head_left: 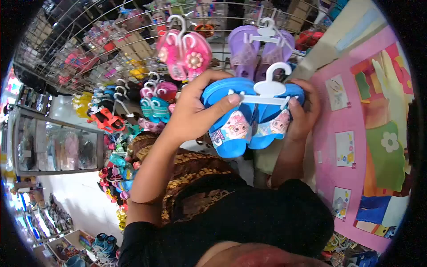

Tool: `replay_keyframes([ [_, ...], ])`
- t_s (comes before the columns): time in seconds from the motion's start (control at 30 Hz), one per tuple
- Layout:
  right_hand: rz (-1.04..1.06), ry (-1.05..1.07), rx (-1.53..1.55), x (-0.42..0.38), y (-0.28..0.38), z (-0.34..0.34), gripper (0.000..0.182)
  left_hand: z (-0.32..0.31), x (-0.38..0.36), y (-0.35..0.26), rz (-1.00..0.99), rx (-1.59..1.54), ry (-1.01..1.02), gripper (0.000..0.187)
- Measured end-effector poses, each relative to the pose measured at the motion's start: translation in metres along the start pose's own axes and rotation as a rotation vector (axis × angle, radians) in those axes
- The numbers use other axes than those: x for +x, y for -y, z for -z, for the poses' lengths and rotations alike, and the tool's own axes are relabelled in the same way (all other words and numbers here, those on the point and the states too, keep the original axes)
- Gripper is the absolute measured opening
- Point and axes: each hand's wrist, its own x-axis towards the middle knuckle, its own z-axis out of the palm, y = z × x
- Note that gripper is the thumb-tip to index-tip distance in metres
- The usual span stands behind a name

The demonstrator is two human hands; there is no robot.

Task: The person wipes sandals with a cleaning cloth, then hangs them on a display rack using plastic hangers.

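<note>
A pair of blue children's sandals (229,147) with pink cartoon pictures on the straps hangs from a white plastic hanger (270,88), hook upward. My left hand (191,109) grips the left sandal, its thumb lying over the hanger bar. Around the right sandal's outer side wraps my right hand (304,111), thumb near the hanger's end. Just above, on the wire rack, hang pink sandals with a flower (195,58) and purple sandals (243,46), apart from the held pair.
The wire rack (111,42) with hanging goods spans the top. More small sandals (155,107) hang left of my forearm. A glass display case (58,142) is at the left. On the right stands a pink board (327,162) with pictures.
</note>
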Motion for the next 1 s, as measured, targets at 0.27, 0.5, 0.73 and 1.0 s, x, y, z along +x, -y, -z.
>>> replay_keyframes([
  [0.27, -0.269, 0.404, 0.091, -0.025, 0.001, -0.083, 0.027, 0.063, -0.068, 0.061, 0.236, -0.446, -0.119, 0.035],
  [0.5, -0.128, 1.018, -0.060, -0.051, 0.006, -0.168, 0.027, 0.121, -0.173, 0.088, 0.404, -0.392, -0.404, 0.030],
  [0.73, -0.222, 1.341, 0.107, -0.103, 0.019, -0.272, 0.028, 0.167, -0.293, 0.132, 0.376, -0.562, -0.703, 0.031],
  [1.0, -0.411, 1.293, 0.451, -0.142, 0.001, -0.461, 0.019, 0.212, -0.381, 0.168, 0.154, -0.780, -1.042, 0.051],
])
